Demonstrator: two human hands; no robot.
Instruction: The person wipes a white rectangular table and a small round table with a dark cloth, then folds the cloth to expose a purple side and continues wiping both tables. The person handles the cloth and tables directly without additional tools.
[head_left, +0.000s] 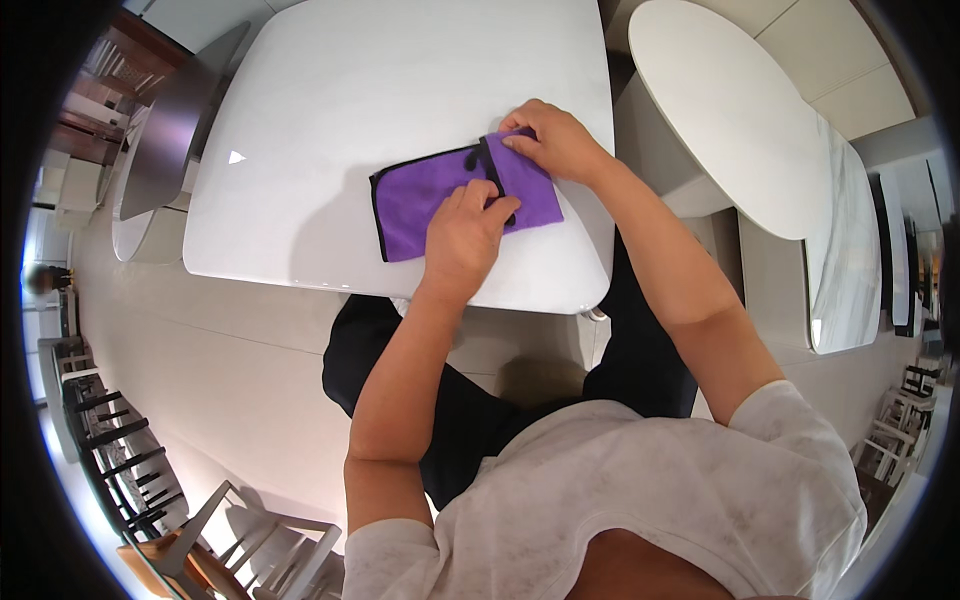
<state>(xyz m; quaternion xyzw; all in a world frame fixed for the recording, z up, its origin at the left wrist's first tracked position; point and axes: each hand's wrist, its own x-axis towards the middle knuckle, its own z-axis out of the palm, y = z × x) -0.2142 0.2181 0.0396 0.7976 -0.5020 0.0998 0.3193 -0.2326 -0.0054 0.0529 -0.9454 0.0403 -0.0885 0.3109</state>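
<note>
A purple cloth (405, 202) with black edging lies folded on a glossy white table (375, 82), near its right front corner. Its right part is turned over, so one black hem runs across the middle of the piece. My left hand (466, 232) rests on the cloth from the front, thumb and fingers closed at that hem. With thumb above and fingers around the edge, my right hand (559, 142) grips the far right corner. Small black marks or loops, too covered to make out, show beside the hem.
A round white table (720, 105) stands at the right, close to a marble-patterned slab (847, 247). At the left is a dark tabletop (176, 127) on edge or tilted. Behind me at lower left is a grey-framed chair (255, 540). My legs are under the table edge.
</note>
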